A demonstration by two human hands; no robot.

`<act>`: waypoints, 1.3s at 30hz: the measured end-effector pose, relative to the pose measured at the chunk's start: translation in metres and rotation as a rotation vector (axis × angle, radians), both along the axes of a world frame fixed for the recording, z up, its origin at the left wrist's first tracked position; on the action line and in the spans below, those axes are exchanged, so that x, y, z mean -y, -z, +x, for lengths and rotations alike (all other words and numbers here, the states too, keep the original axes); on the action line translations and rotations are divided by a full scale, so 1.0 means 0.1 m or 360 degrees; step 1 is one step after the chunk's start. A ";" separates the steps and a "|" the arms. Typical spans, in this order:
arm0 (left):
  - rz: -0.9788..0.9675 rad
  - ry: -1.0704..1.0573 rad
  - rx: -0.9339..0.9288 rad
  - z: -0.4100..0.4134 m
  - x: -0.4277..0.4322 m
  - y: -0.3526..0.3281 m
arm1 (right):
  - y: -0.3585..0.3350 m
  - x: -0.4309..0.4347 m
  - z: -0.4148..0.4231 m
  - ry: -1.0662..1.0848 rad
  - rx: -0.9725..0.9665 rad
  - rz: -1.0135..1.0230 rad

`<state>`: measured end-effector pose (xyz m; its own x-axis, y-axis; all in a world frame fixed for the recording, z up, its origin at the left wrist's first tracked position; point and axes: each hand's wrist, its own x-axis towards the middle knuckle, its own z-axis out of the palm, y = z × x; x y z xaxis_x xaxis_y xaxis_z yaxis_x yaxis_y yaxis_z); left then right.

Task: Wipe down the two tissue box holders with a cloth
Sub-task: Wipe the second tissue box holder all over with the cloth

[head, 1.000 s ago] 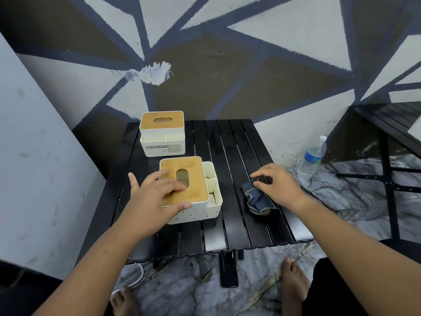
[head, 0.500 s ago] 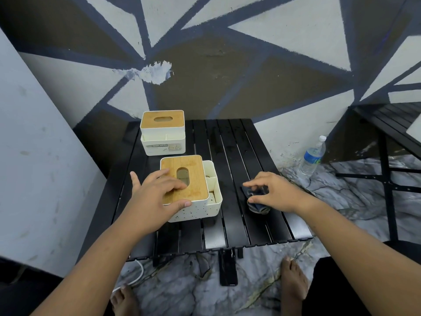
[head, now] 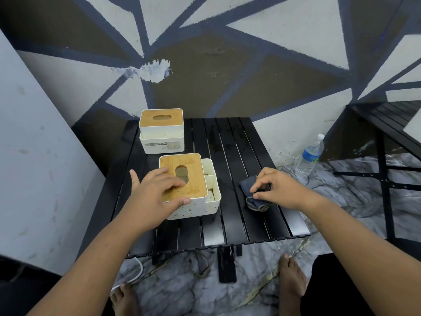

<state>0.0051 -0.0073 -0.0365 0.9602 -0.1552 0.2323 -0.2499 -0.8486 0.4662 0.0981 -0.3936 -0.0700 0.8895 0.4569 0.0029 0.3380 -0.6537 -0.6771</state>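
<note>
Left hand (head: 157, 197): centre-left, fingers bent over the near holder (head: 200, 208), on its wooden lid, thumb on its front wall, gripping it
Far holder (head: 161, 133): just above, apart from both hands
Cloth (head: 247, 185): centre-right on the tabletop (head: 227, 151), bunched, pinched between right hand (head: 280, 188) fingers and thumb

Two white tissue box holders sit on one black slatted counter (head: 237, 156): the near holder (head: 196, 209) and the far holder (head: 159, 133). They carry two wooden lids, the near lid (head: 191, 165) and the far lid (head: 161, 117), each with one oval slot. One dark cloth (head: 257, 205) lies on the same counter. Two hands are in view, the left hand (head: 157, 197) and the right hand (head: 280, 190), along with two bare feet, the left foot (head: 124, 299) and the right foot (head: 292, 281). On the floor (head: 341, 201) are one water bottle (head: 312, 153) and one white cable (head: 141, 269). One side counter (head: 387, 119) shows at the right edge, making two counters in all.
</note>
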 end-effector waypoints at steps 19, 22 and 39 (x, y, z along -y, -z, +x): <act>-0.0019 -0.0011 -0.0018 0.01 0.05 -0.01 | 0.03 0.09 -0.25 -0.0177 0.0205 -0.0451; -0.0023 -0.0006 -0.0020 0.01 0.05 0.00 | 0.03 0.07 -0.26 -0.0151 0.0210 -0.0430; 0.0009 -0.0035 -0.0036 0.01 0.05 0.01 | 0.19 -0.39 -0.02 0.0375 0.0496 -0.0222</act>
